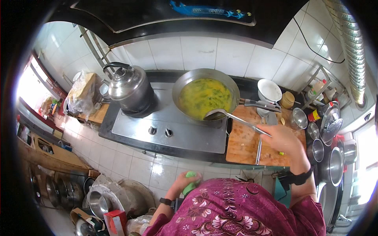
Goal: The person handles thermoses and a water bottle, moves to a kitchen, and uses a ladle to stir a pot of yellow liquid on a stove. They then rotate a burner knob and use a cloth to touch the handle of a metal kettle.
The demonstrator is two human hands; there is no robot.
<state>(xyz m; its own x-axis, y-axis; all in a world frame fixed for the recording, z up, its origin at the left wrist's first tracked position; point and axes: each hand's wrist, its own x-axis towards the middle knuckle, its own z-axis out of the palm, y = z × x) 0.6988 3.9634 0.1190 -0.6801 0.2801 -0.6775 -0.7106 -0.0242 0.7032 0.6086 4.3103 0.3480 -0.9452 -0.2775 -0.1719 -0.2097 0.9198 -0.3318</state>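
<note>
My right hand (279, 137) grips the handle of a metal ladle (215, 114), whose bowl sits at the near right rim of a wok (177, 97). Yellow soup with green leafy bits (206, 96) fills much of the wok, which stands on the right side of a steel gas stove (189, 138). Held low in front of my body, my left hand (184, 183) is closed around a green cloth (191, 180). A wooden cutting board (242, 144) lies beneath my right hand. On it rests a cleaver with a metal handle (259, 152), its blade partly hidden.
A steel kettle (133, 88) occupies the stove's left side. Right of the wok are a white bowl (269, 91), a jar (287, 99) and several metal bowls (299, 118). The wok's handle (262, 105) juts over the board. A black range hood (189, 25) hangs overhead.
</note>
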